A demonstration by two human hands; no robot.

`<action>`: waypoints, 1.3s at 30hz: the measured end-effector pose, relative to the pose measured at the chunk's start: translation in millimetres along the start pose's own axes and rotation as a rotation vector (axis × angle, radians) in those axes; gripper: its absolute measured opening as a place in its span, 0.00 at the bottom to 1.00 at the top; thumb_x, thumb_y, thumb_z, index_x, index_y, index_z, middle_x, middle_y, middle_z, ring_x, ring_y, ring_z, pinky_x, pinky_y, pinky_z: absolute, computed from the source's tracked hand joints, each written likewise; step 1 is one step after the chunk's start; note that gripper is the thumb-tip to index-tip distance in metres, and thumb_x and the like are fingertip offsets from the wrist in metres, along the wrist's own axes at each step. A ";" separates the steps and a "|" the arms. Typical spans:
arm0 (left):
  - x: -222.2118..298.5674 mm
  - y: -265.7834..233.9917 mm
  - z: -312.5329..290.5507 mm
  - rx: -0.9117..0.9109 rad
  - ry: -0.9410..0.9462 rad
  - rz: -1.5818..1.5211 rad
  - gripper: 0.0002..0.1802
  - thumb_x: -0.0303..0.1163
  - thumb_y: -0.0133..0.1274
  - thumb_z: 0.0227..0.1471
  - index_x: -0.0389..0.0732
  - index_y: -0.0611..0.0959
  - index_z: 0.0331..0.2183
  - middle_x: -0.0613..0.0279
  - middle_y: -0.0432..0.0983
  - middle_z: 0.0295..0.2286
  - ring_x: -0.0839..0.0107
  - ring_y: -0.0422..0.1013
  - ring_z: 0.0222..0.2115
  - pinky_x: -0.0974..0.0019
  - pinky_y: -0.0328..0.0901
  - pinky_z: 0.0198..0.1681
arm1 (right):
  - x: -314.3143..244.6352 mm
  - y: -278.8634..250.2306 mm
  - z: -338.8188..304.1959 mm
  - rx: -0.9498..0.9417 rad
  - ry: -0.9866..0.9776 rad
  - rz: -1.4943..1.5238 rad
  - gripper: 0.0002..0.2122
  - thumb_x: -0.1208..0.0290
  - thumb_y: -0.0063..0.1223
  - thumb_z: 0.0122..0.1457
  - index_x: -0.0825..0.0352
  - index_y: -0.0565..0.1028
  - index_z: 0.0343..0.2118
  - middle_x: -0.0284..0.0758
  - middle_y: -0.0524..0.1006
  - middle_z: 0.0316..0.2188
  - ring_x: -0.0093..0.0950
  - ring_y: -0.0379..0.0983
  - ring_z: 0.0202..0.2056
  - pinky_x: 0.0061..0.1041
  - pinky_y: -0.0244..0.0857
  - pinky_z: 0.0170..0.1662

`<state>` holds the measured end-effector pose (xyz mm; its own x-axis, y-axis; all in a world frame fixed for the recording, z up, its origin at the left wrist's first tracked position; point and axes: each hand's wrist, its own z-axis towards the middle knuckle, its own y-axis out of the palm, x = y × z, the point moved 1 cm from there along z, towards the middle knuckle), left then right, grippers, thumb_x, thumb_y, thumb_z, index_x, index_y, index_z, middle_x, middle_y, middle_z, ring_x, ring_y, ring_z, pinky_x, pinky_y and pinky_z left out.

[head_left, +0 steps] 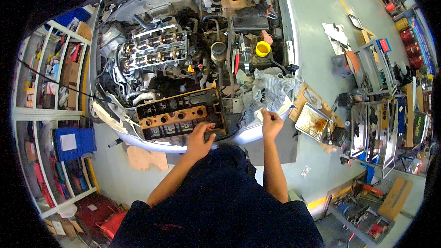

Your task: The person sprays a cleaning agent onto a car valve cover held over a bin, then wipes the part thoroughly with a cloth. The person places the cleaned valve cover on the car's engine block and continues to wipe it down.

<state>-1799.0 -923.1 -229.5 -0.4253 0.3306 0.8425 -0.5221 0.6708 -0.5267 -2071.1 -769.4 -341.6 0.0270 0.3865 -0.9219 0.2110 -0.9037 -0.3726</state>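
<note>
A valve cover [177,115], dark with an orange-brown inner face turned up, lies across the front of the car's engine bay. My left hand [200,140] rests on its near right edge, fingers bent over the rim. To the right, my right hand [272,123] pinches a small white piece, perhaps tissue or cloth [260,114], above the front bumper. A crumpled grey-blue rag [274,89] lies just beyond that hand. Behind the cover, the engine's cylinder head [156,47] is uncovered, with its camshafts showing.
A yellow cup [262,48] and red-handled pliers [237,60] sit at the bay's right side. A metal tray with brown oil stains [312,122] lies on cardboard to the right. Farther right stands a metal cart [374,128]; shelves [50,115] line the left.
</note>
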 end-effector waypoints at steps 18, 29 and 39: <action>15.6 7.0 -91.3 0.150 -0.176 -0.163 0.21 0.22 0.59 0.60 0.36 0.79 0.55 0.55 0.84 0.44 0.65 0.80 0.43 0.59 0.73 0.51 | 14.8 26.7 49.9 -0.130 -0.571 -0.590 0.15 0.70 0.60 0.60 0.68 0.83 0.49 0.46 0.80 0.49 0.50 0.73 0.50 0.48 0.66 0.55; 19.8 57.7 -99.9 -0.108 -0.122 -0.763 0.28 0.49 0.44 0.73 0.41 0.75 0.62 0.53 0.80 0.52 0.61 0.76 0.51 0.59 0.69 0.57 | -102.9 -68.1 -194.9 -0.359 -0.602 -0.061 0.24 0.57 0.47 0.74 0.70 0.73 0.63 0.50 0.71 0.65 0.48 0.65 0.66 0.45 0.55 0.70; 165.2 136.3 -164.9 -0.645 0.119 -1.123 0.43 0.60 0.37 0.72 0.45 0.54 0.75 0.49 0.53 0.73 0.53 0.53 0.72 0.42 0.44 0.74 | 18.1 -181.7 -213.4 -0.212 0.238 0.369 0.40 0.35 0.28 0.72 0.67 0.61 0.72 0.48 0.56 0.76 0.47 0.49 0.76 0.53 0.37 0.76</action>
<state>-1818.6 -667.6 -143.5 0.0950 -0.5826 0.8072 -0.0858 0.8030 0.5897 -1900.5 -558.8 -268.0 0.3553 0.1011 -0.9293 0.3391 -0.9404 0.0273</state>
